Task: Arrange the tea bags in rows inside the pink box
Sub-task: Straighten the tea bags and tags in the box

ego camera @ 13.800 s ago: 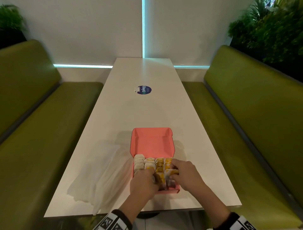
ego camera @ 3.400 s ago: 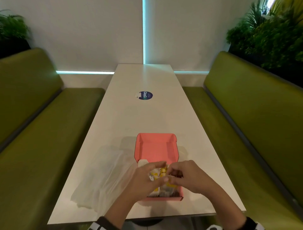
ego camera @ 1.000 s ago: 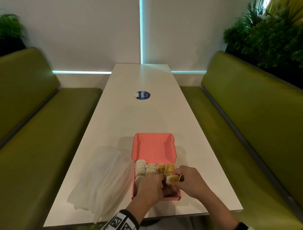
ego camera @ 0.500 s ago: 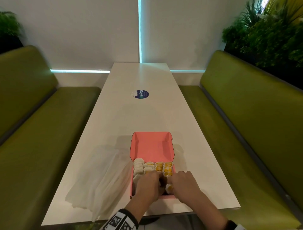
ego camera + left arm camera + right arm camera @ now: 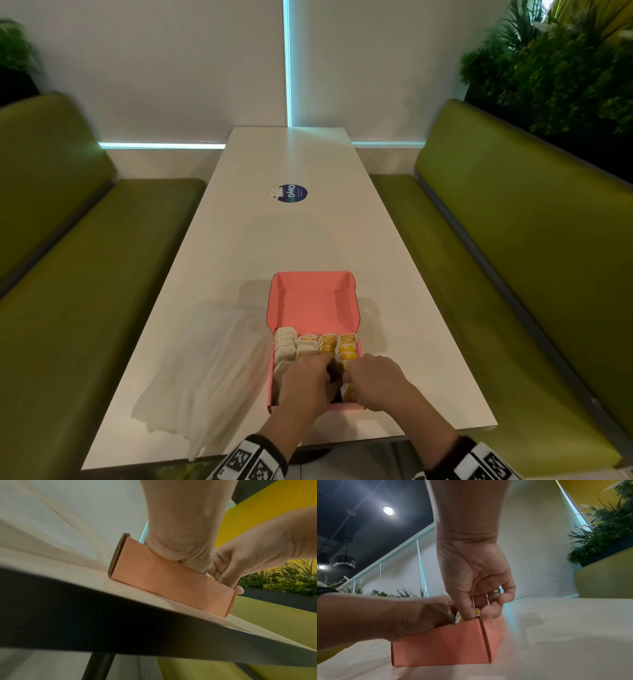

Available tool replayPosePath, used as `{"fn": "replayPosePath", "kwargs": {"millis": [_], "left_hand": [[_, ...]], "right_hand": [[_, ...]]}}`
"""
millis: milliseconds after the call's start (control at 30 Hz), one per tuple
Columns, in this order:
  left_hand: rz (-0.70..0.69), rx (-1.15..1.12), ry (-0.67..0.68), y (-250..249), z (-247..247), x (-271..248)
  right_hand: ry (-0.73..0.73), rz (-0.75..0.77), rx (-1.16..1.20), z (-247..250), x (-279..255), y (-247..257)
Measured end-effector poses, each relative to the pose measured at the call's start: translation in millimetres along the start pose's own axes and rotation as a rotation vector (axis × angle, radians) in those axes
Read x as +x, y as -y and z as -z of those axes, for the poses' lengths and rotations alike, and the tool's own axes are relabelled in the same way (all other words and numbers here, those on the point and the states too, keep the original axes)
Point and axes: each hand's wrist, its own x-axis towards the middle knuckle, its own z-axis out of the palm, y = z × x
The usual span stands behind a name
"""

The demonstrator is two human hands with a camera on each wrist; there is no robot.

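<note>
The pink box (image 5: 313, 305) sits open near the front edge of the white counter (image 5: 308, 233), its lid folded back flat. Tea bags (image 5: 329, 344) stand in rows at the far end of the tray, white ones to the left, yellow to the right. Both hands reach down into the near end. The right hand (image 5: 376, 382) has its grip narrowed on a yellow tea bag (image 5: 346, 392) at the right wall. The left hand (image 5: 308, 380) has curled fingers buried among the bags; what its grip holds I cannot tell. A clear plastic bag (image 5: 205, 370) lies just left of the box.

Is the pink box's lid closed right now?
No, in the head view the lid of the pink box stands open behind four rows of tea bags, with both hands reaching inside.
</note>
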Motion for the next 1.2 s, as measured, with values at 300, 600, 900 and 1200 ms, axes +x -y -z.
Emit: {"fn": "replayPosePath", "kwargs": {"millis": [300, 600, 900, 1200], "left_hand": [[-0.023, -0.136, -0.107, -1, 3, -9], [-0.105, -0.246, -0.314, 2, 6, -18], [-0.119, -0.418, -0.423, 1, 10, -28], [-0.144, -0.387, -0.385, 6, 6, -24]], "right_hand": [[-0.029, -0.030, -0.102, -3, 0, 3], [-0.305, -0.138, 0.052, -17, 9, 8], [-0.380, -0.164, 0.206, -13, 8, -4], [-0.283, 0.057, -0.071, -18, -10, 2]]}}
